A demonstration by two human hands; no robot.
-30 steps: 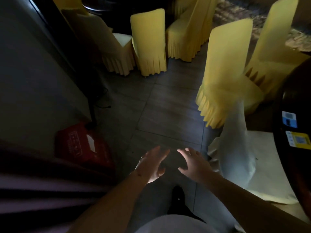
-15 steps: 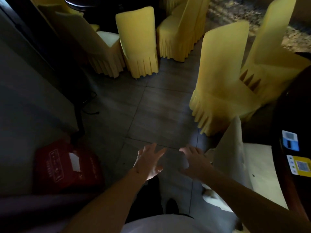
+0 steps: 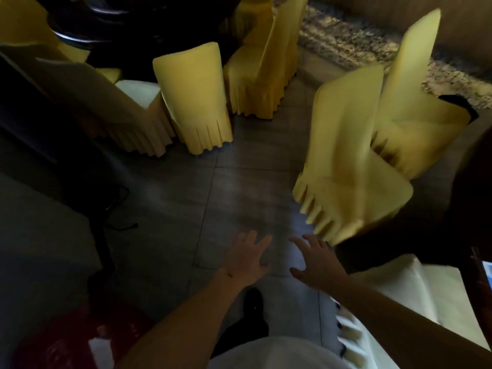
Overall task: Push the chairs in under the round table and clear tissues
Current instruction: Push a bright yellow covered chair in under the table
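Both my hands reach forward over the grey tiled floor with fingers spread, holding nothing. My left hand (image 3: pixel 250 258) is at lower centre and my right hand (image 3: pixel 318 259) is just right of it, its fingertips close to the fringe of a yellow-covered chair (image 3: pixel 343 161). That chair faces the dark round table (image 3: pixel 471 187) at the right edge, with a second yellow chair (image 3: pixel 407 102) behind it. A pale-covered chair (image 3: pixel 404 294) stands under my right forearm. No tissue is visible.
Several more yellow chairs (image 3: pixel 194 102) ring another dark table (image 3: pixel 111 30) at the top left. A red box (image 3: pixel 66 344) lies on the floor at the lower left beside a dark stand and cable (image 3: pixel 117 209). A patterned carpet (image 3: pixel 372 41) lies top right.
The view has moved forward and the chairs now appear closer. Both hands have stayed out in front with fingers spread. The pale chair has slid lower in the view.
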